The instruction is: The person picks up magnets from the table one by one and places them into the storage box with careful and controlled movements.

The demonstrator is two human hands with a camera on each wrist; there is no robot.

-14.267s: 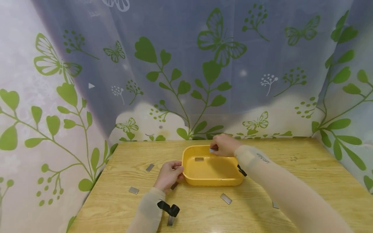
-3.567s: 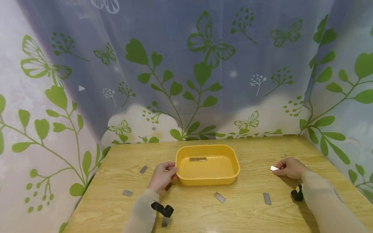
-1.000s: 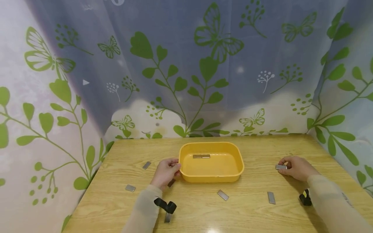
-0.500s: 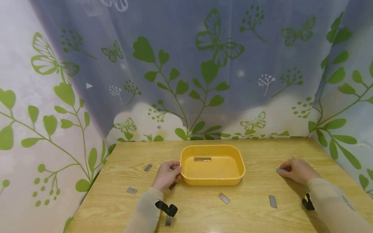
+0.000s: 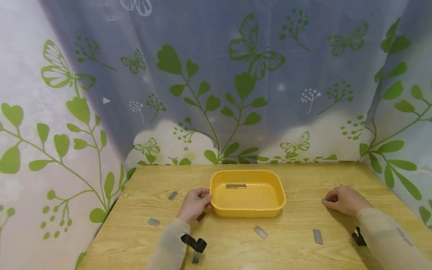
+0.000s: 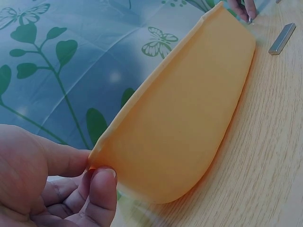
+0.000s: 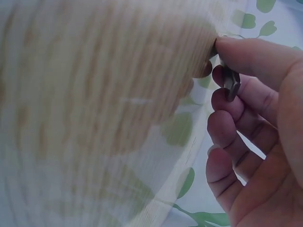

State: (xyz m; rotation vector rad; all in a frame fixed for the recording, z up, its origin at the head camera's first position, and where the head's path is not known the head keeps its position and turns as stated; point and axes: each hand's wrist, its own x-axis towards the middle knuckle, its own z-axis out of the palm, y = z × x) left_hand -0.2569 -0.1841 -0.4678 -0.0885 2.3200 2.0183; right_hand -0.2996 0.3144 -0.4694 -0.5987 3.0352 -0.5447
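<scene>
My left hand [image 5: 195,203] pinches the left rim of the yellow tray [image 5: 248,209] mid-desk, steadying it. My right hand [image 5: 344,200], far right on the desk [image 5: 236,243], pinches a small metal plate [image 7: 230,81] off the wood.

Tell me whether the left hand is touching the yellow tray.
Touching. The left wrist view shows the left hand pinching the yellow tray rim between thumb and finger.
</scene>
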